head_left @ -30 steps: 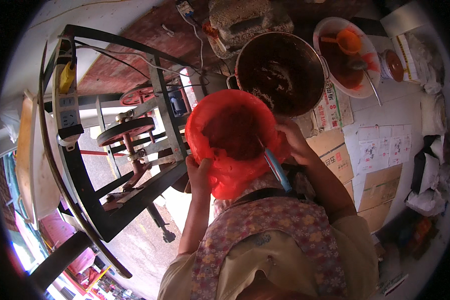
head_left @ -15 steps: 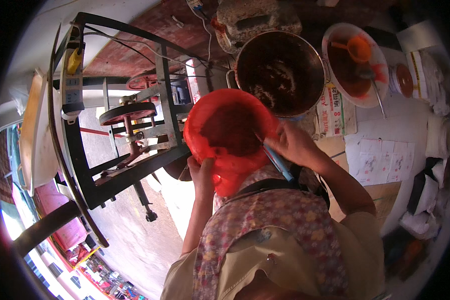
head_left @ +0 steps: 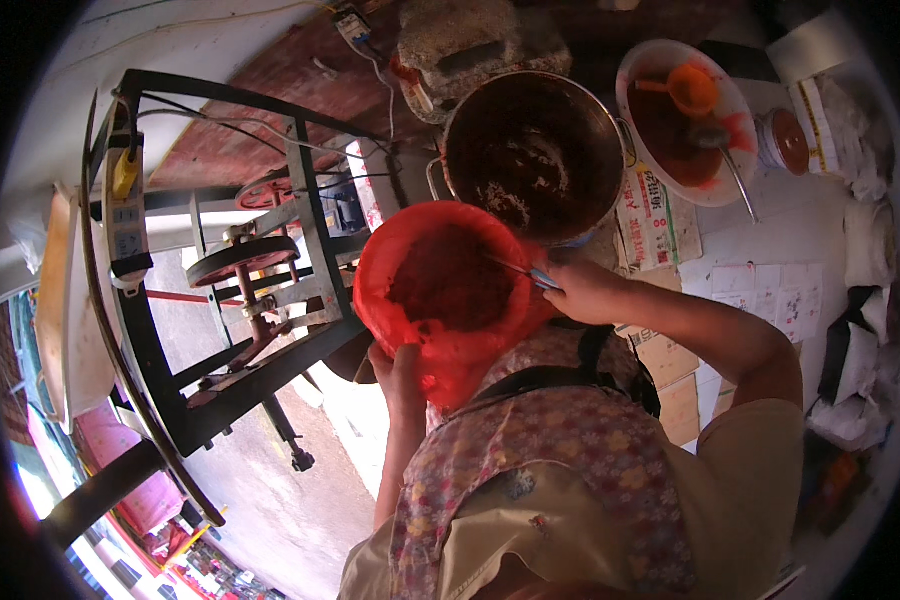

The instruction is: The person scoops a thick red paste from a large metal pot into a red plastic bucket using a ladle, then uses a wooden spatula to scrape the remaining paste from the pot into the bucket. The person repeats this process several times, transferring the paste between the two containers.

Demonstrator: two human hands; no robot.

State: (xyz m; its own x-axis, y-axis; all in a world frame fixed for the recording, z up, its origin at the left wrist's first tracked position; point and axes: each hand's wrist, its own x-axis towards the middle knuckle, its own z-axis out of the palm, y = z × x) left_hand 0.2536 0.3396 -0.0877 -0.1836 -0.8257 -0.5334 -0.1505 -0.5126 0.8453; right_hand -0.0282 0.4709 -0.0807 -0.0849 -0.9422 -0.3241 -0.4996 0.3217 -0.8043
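Note:
A red plastic bag [head_left: 378, 272], spread wide like a lined bowl, holds a dark red, crumbly-looking mass [head_left: 450, 285] in front of my body. My left hand [head_left: 398, 378] grips the bag's near left side, thumb on the outside and the other fingers mostly hidden. On the right, my right hand [head_left: 588, 290] is closed around the blue handle [head_left: 544, 279] of a thin metal tool. Its shaft points left over the bag's right rim; the tip is blurred against the dark mass, so its exact kind cannot be made out.
Just beyond the bag stands a large metal pot [head_left: 540, 120] with dark residue. Right of it, a white basin [head_left: 632, 72] of red liquid holds an orange scoop [head_left: 692, 90] and a metal ladle [head_left: 738, 182]. A black metal frame [head_left: 260, 393] with wheels stands at the left.
My right hand has moved up and slightly right, and the tool lies flatter, its blue handle now mostly inside my hand. The bag is tipped a little more open, showing more dark contents.

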